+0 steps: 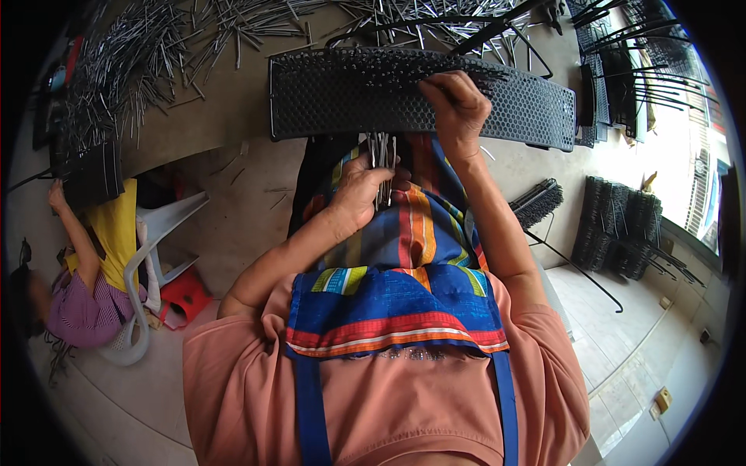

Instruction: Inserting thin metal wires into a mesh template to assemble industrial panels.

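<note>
Right hand: thumb and fingers together over the black holed rack; cannot tell whether they pinch anything. Left hand: closed round metal rods at the rack's near edge — a slackened grip could spill them onto the striped apron.
</note>
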### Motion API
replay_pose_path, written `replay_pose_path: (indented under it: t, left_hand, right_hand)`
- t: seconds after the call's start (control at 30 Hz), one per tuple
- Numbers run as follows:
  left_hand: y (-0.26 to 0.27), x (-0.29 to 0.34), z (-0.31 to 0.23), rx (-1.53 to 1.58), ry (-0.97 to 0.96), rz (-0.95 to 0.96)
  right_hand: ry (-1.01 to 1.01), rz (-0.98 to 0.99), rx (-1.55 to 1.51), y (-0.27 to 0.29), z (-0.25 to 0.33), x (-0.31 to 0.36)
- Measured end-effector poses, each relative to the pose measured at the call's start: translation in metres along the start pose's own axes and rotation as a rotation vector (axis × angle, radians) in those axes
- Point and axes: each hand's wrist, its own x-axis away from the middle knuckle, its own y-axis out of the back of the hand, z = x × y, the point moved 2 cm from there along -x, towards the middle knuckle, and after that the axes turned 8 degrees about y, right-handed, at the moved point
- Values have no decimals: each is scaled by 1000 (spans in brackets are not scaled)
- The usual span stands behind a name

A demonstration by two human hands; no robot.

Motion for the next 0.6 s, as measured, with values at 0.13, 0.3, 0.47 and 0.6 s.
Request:
replay_pose_path:
  t: [0.13,0.3,0.47,0.6]
  left_hand:
    - [-10,5,-11,-42,-145,-28]
    - [-1,-12,1,125,118,-73]
    - [-4,-7,-8,131,-17,-15]
    - [-5,-8,-10,110,-60,59]
  right_hand:
    - [61,48,103,-8,1,1]
    - [130,228,390,-20,11,-7]
    - [79,178,297,-11,1,5]
    - [-422,456,93,5,3,26]
